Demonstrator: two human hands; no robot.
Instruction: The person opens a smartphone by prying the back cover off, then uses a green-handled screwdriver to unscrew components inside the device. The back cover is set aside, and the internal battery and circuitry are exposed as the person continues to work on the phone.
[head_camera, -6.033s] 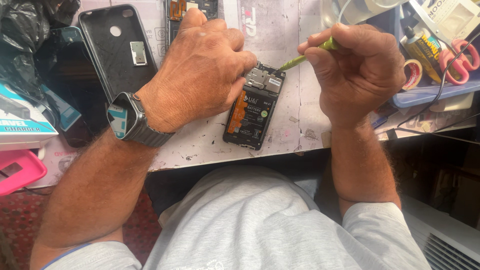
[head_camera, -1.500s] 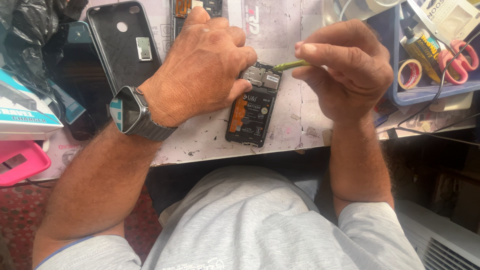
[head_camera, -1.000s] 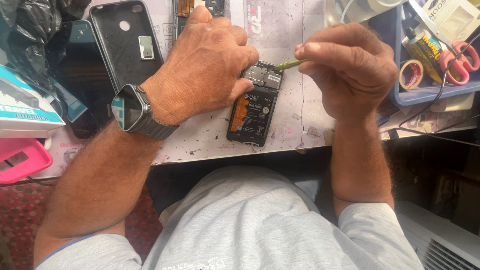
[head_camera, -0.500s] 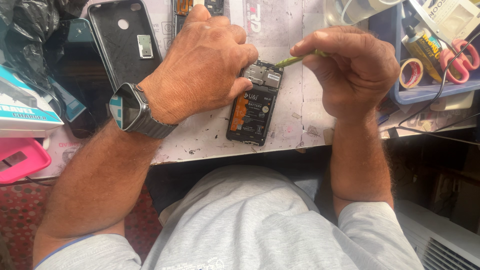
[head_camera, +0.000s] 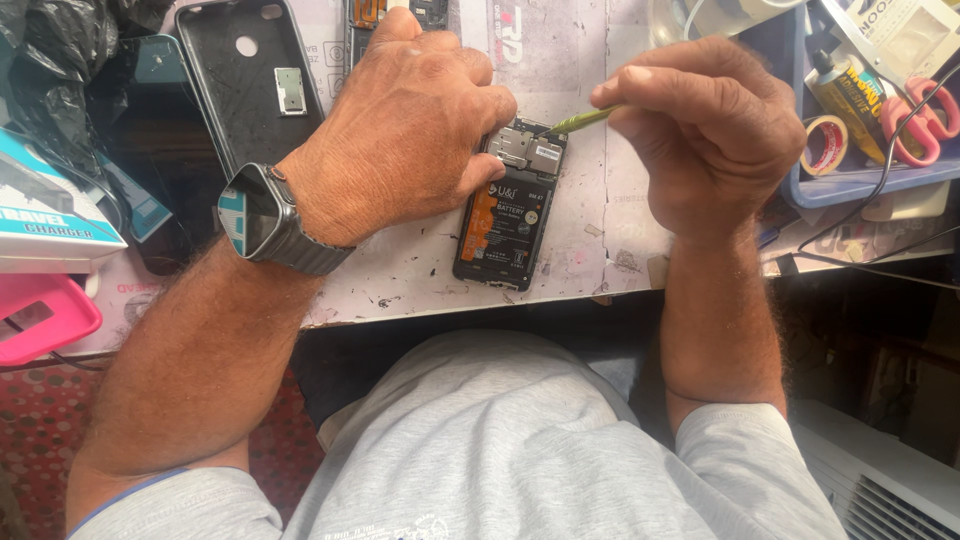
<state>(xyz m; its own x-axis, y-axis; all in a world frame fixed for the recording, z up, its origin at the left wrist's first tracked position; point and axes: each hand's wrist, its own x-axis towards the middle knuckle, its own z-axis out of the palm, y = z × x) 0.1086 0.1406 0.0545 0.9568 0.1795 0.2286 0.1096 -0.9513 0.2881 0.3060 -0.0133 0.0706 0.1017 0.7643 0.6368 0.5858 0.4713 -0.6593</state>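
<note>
An opened phone (head_camera: 508, 218) with its black and orange battery exposed lies on the worn white mat (head_camera: 590, 255) near the table's front edge. My left hand (head_camera: 400, 130), a dark smartwatch on its wrist, presses down on the phone's upper left side. My right hand (head_camera: 705, 130) grips a thin green tool (head_camera: 580, 121). Its tip touches the metal shields at the top of the phone.
A black phone back cover (head_camera: 250, 85) lies at the upper left beside dark plastic bags. A blue tray (head_camera: 860, 150) at the right holds red scissors (head_camera: 915, 110), a tape roll (head_camera: 828, 143) and a glue bottle. A pink case (head_camera: 40, 320) and boxes sit at the left.
The right hand has shifted the green tool slightly over the top of the phone. The left hand stays pressed on the phone. The view has drifted a little.
</note>
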